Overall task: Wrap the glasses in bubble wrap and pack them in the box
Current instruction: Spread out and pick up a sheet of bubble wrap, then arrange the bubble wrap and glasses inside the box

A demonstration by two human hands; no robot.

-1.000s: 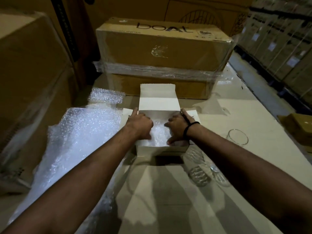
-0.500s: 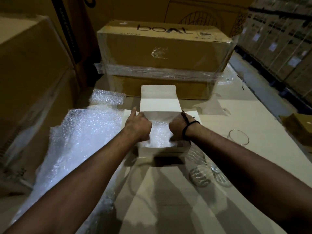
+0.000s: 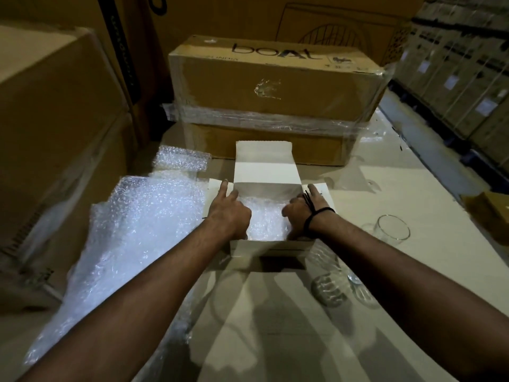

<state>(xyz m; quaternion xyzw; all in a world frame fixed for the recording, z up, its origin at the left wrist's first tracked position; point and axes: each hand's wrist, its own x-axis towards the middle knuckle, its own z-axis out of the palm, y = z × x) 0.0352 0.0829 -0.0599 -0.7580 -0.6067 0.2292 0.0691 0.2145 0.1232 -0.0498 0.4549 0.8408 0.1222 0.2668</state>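
fingers: left hand (image 3: 230,213), right hand (image 3: 303,213) curled on bubble wrap (image 3: 265,219) | wrap crinkled, shiny, inside open white box (image 3: 248,247)

log | text read: "boAt" — printed dark on the top face of the taped brown carton (image 3: 275,78) | smaller print beside it: illegible | white labels (image 3: 451,81) at right: too blurred

— How are we posed?
— Reaching forward, knuckles up, our left hand (image 3: 228,213) and right hand (image 3: 301,213) near each other.
— Fingers?
— Mostly curled down out of sight; one finger on each points ahead.
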